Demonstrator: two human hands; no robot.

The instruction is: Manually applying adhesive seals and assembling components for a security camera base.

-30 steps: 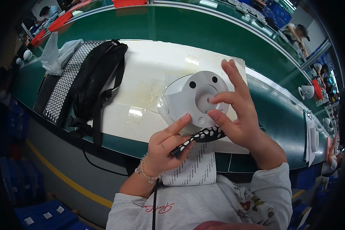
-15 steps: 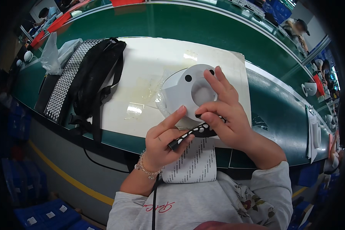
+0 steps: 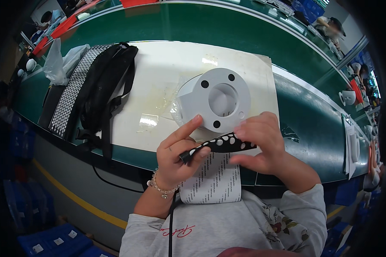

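My left hand (image 3: 176, 156) pinches the left end of a black adhesive strip (image 3: 221, 144) with round holes showing white, its index finger stretched toward a white round part. My right hand (image 3: 263, 143) is at the strip's right end, fingertips at its upper edge and thumb held apart below. Just beyond lies the white ring-shaped part (image 3: 240, 92), with a large central opening. Three black round pads (image 3: 205, 84) sit on its face, and a bare round recess (image 3: 241, 115) shows at its lower right. White printed backing paper (image 3: 212, 184) hangs below the strip toward my lap.
A white board (image 3: 158, 64) covers part of the green table (image 3: 158, 25). Black straps with a perforated white panel (image 3: 75, 88) and a clear plastic bag (image 3: 55, 64) lie left. Clear film (image 3: 176, 107) is beside the white part. A black cable (image 3: 171, 227) hangs before me.
My right hand has moved from the white part's lower edge down to the strip and no longer pinches a black pad. A black pad now shows uncovered at that edge.
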